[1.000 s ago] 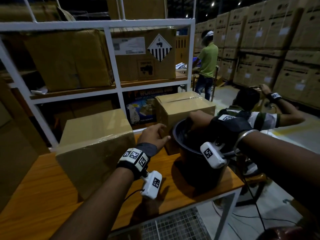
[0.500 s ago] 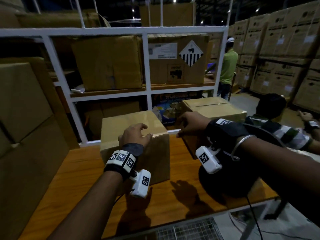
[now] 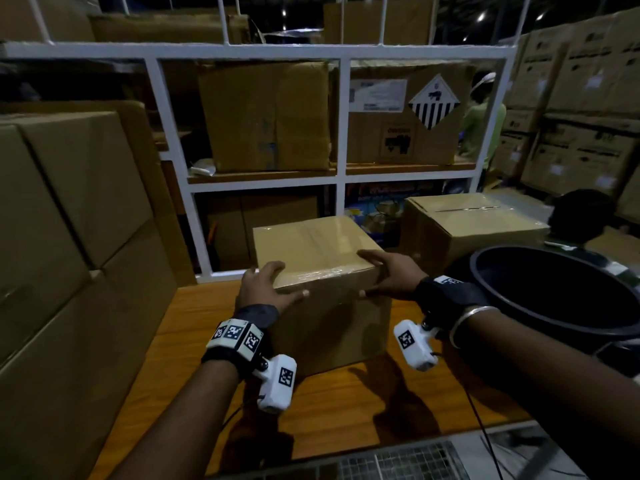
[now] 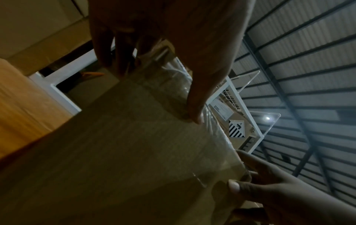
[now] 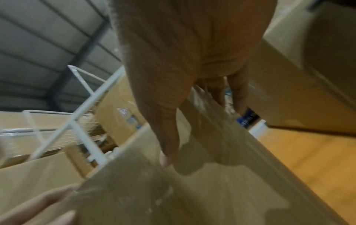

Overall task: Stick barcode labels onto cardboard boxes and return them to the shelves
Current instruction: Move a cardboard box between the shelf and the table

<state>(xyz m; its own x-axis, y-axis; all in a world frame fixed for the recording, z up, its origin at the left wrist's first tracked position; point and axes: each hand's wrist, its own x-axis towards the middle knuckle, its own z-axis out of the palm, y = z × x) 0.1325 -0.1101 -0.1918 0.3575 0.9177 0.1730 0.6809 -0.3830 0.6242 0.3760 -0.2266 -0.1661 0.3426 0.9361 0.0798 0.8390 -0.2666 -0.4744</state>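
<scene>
— Two hands on it? Head view had the left hand (image 3: 268,289) and right hand (image 3: 386,271) spread, clasping the box (image 3: 318,271) on the bench (image 3: 346,403).
— Labelled?
— No label showed in either wrist view, only thumbs on its near face. Shelving looked still to do.

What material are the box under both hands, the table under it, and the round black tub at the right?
Brown taped box: corrugated cardboard by its look, with glossy clear tape glinting on its top. Orange-brown table: wood or wood-look laminate; grain lines show, with a slight sheen. Round black tub: probably moulded plastic, with a smooth, dull rim.
</scene>
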